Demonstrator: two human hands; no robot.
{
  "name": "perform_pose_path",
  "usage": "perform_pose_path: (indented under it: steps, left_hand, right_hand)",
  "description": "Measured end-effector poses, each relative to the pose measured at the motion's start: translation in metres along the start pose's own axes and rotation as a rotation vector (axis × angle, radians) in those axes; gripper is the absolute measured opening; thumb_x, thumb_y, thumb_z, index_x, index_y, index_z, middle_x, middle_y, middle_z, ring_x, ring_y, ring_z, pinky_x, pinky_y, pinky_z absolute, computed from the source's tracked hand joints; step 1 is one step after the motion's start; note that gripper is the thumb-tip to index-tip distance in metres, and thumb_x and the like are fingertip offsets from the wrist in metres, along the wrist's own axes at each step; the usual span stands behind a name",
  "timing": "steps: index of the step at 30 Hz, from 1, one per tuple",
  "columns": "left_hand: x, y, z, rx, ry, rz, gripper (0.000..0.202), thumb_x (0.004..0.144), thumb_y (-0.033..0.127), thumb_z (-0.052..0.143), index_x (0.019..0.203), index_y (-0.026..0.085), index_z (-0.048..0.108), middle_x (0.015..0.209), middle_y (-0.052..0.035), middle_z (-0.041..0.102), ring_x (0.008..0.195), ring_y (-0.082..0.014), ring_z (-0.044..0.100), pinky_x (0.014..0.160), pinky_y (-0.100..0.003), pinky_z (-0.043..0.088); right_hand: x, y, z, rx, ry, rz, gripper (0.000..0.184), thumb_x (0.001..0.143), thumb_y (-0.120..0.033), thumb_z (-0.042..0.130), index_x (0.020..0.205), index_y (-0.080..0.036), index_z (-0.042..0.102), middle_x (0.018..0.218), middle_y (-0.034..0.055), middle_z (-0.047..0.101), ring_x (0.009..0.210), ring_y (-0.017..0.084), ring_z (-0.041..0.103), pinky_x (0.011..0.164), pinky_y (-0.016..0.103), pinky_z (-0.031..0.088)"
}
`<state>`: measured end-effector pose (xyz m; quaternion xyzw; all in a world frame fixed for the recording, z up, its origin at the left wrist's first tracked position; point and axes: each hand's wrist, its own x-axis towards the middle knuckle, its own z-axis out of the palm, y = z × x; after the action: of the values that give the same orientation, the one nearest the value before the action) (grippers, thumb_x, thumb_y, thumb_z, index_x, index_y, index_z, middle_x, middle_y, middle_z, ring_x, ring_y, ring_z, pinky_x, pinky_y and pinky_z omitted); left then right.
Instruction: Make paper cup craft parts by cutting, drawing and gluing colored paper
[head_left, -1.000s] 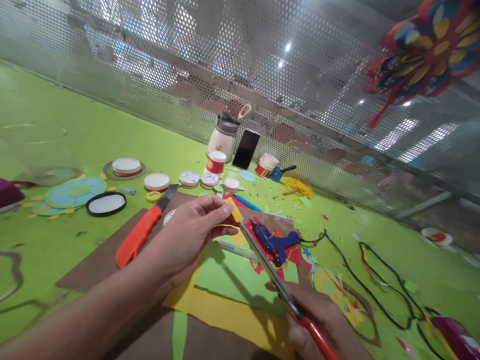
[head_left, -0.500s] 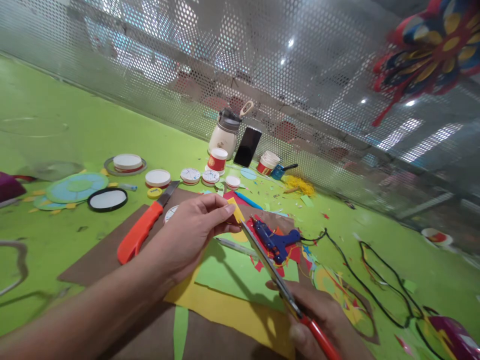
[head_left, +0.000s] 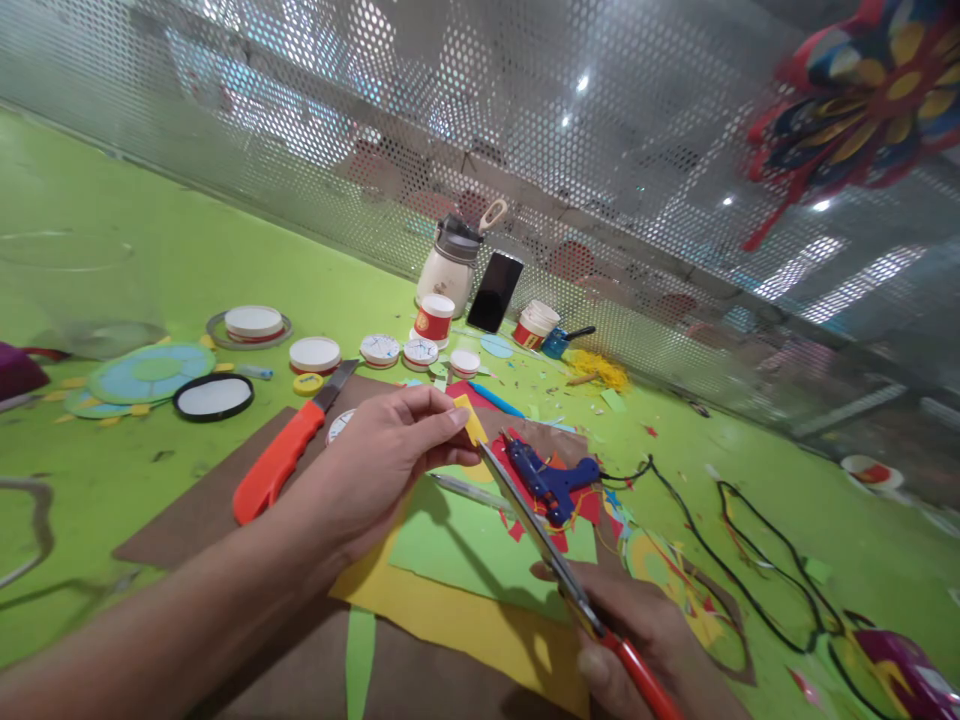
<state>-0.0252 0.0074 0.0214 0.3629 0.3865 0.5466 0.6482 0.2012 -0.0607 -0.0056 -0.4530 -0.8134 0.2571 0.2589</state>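
Note:
Between the thumb and fingers of my left hand is pinched a small piece of yellow paper. My right hand grips red-handled scissors, their tips touching or right beside the yellow piece's lower edge. The blades look closed or nearly so. Below lie a green paper sheet and a larger yellow sheet, on a brown board. A clear pen rests on the green sheet. Just beyond the blades sits a blue glue gun on red paper scraps.
An orange utility knife lies left of my left hand. Several round white lids, a bottle and a propped phone stand at the back. A black cord runs across the right side. Perforated metal borders the table.
Hands, yellow piece and scissors hold almost the same place. The scissor tips sit very slightly differently against the paper, and the whole view has shifted a touch.

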Motion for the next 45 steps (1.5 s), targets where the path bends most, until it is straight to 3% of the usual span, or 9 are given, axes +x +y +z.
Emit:
perform_pose_path:
  steps: [9,14,23,27,32,45]
  left_hand:
    - [0.001,0.001,0.000,0.012,-0.005,-0.024,0.015,0.073,0.020,0.069,0.061,0.015,0.061,0.064,-0.0011,0.063,0.060,-0.0113,0.060,0.065,-0.023,0.049]
    - [0.002,0.001,-0.002,0.008,-0.027,-0.022,0.015,0.075,0.018,0.067,0.062,0.014,0.061,0.065,-0.0014,0.062,0.060,-0.0105,0.059,0.064,-0.022,0.049]
    - [0.004,-0.002,-0.004,0.015,-0.047,-0.025,0.015,0.078,0.019,0.066,0.064,0.014,0.061,0.066,-0.0011,0.062,0.061,-0.0094,0.059,0.065,-0.020,0.050]
    - [0.004,-0.001,-0.003,0.025,-0.047,-0.019,0.015,0.077,0.020,0.066,0.065,0.013,0.061,0.066,-0.0013,0.062,0.062,-0.0100,0.059,0.064,-0.021,0.050]
    - [0.004,0.000,-0.003,0.022,-0.047,-0.040,0.014,0.077,0.018,0.066,0.064,0.013,0.060,0.065,-0.0002,0.061,0.061,-0.0095,0.059,0.064,-0.021,0.050]
    - [0.002,-0.001,-0.005,0.017,-0.060,-0.020,0.015,0.077,0.018,0.066,0.064,0.013,0.061,0.066,-0.0012,0.062,0.061,-0.0093,0.058,0.064,-0.020,0.052]
  right_hand:
    - [0.003,-0.007,-0.005,0.132,-0.080,0.056,0.058,0.085,-0.061,0.041,0.108,-0.014,0.066,0.057,-0.0017,0.044,0.048,0.010,0.029,0.044,0.022,0.024]
    - [-0.004,0.001,-0.002,0.242,-0.077,0.128,0.062,0.081,-0.070,0.040,0.108,-0.020,0.066,0.058,-0.0017,0.043,0.048,0.011,0.031,0.041,0.022,0.024]
    - [-0.012,0.011,0.006,0.408,-0.100,0.198,0.058,0.080,-0.069,0.044,0.105,-0.020,0.064,0.050,-0.0034,0.041,0.042,0.011,0.036,0.037,0.023,0.024]
    - [-0.010,0.006,0.002,0.348,-0.096,0.172,0.057,0.083,-0.068,0.041,0.104,-0.021,0.065,0.051,-0.0038,0.039,0.041,0.010,0.032,0.038,0.023,0.023]
    - [-0.009,0.002,-0.006,0.198,-0.099,0.144,0.059,0.083,-0.068,0.041,0.110,-0.022,0.065,0.062,0.0000,0.049,0.052,0.013,0.039,0.045,0.024,0.029]
    - [-0.008,0.003,-0.006,0.225,-0.115,0.154,0.057,0.084,-0.067,0.041,0.109,-0.022,0.066,0.062,0.0001,0.048,0.052,0.013,0.036,0.045,0.025,0.029]
